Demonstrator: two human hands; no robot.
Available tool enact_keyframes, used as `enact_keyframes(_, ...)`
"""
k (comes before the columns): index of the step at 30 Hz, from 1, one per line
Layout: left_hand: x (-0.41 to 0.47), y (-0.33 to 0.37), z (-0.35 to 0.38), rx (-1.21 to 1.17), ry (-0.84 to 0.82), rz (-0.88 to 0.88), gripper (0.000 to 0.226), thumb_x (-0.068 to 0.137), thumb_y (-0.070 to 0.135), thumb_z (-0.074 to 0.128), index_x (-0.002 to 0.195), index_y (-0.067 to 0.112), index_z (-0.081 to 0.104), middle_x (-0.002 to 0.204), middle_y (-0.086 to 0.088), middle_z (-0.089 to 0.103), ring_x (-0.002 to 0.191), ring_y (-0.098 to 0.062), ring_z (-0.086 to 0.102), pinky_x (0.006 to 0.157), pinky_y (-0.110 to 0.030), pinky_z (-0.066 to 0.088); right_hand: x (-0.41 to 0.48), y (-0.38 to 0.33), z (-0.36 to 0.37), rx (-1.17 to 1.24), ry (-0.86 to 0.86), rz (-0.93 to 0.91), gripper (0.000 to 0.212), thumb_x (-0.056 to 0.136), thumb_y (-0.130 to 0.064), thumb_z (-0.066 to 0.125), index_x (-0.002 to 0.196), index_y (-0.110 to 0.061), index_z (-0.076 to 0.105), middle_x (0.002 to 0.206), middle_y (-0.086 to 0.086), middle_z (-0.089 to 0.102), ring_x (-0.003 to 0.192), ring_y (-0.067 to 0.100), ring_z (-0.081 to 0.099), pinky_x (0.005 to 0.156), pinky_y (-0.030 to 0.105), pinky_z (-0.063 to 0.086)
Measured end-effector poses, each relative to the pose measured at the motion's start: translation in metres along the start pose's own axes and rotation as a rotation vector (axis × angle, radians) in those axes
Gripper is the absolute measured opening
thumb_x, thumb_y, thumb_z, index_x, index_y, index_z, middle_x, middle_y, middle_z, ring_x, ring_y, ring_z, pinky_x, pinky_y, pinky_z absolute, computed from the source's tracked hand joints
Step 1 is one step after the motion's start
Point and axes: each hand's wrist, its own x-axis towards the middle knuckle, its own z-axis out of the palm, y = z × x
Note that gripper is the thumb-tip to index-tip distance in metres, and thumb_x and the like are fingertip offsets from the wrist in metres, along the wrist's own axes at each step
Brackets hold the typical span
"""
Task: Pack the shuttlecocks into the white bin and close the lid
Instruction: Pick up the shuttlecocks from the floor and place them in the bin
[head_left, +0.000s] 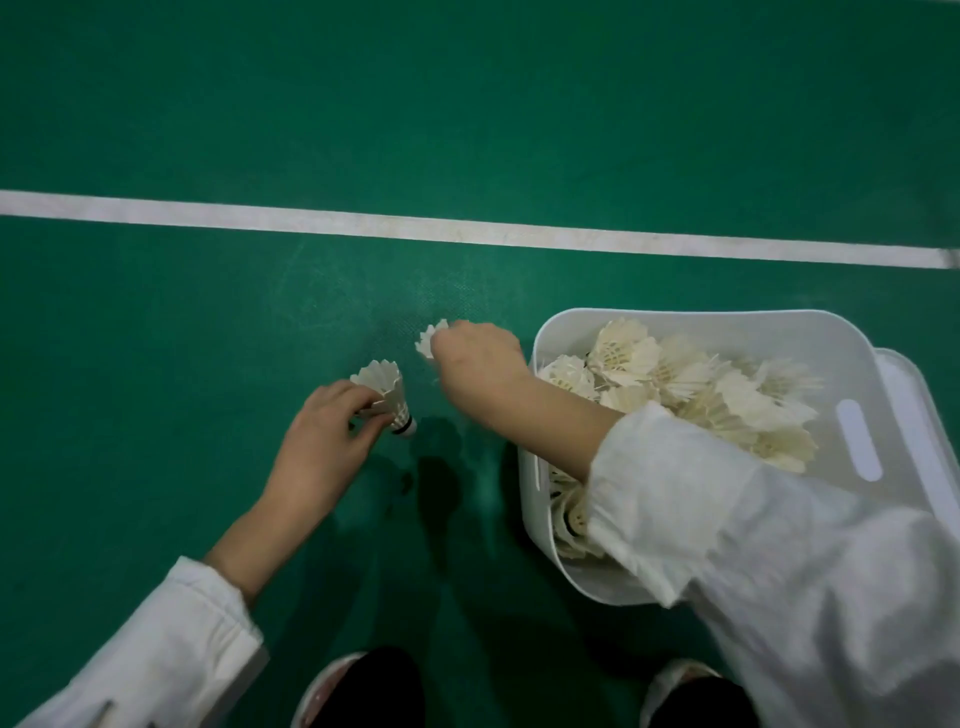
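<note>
Left hand (322, 441) pinches near shuttlecock (382, 387) by the skirt, cork down. Right hand (480, 364) clamps far shuttlecock (430, 340) at its 1 o'clock. Hands are apart, probably one each for one trip. White bin (675, 318) is at 3 o'clock, heaped, lid off.

There is one view, from a wide-angle camera worn on the person's head. It faces forward and steeply down onto the green floor (218, 109). It sits close to the work: the left sleeve (156, 649) enters at 7 o'clock, the right sleeve (769, 561) at 4 o'clock, and the shoes (324, 691) touch the edge at 6 o'clock. A white court line (467, 231) runs from 9 to 3 o'clock, sloping slightly down to the right. The white bin (540, 499) lies at 3 to 4 o'clock.
</note>
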Motion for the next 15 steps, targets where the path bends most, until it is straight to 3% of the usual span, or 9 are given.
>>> enact_keyframes(4,-0.001,0.031,-0.023,0.030,0.047,0.080,0.008,0.081,0.015,0.068,0.087,0.010,0.066,0.082,0.005,0.056,0.081,-0.017,0.048,0.071,-0.023,0.033,-0.047,0.033,-0.025,-0.037,0.167,-0.118,0.021,0.094,-0.016,0.046,0.105,-0.008,0.062,0.106,0.008,0.059,0.093,0.029,0.060,0.064,0.033,0.042)
enact_keyframes(9,0.003,0.099,-0.050,0.034,0.082,0.209,0.011,0.080,0.017,0.070,0.084,0.009,0.063,0.078,0.006,0.055,0.076,-0.018,0.049,0.069,-0.024,0.034,-0.126,0.100,-0.062,0.111,0.318,-0.208,0.027,0.093,-0.034,0.049,0.093,-0.017,0.069,0.097,0.001,0.065,0.091,0.024,0.060,0.070,0.035,0.050)
enact_keyframes(15,-0.006,0.183,-0.053,0.064,0.029,0.476,0.025,0.083,0.040,0.057,0.085,0.016,0.060,0.078,0.008,0.059,0.073,-0.010,0.052,0.067,-0.025,0.042,-0.209,0.178,-0.050,0.226,0.404,0.004,0.022,0.089,-0.036,0.059,0.088,-0.020,0.073,0.089,-0.004,0.067,0.086,0.021,0.061,0.069,0.036,0.051)
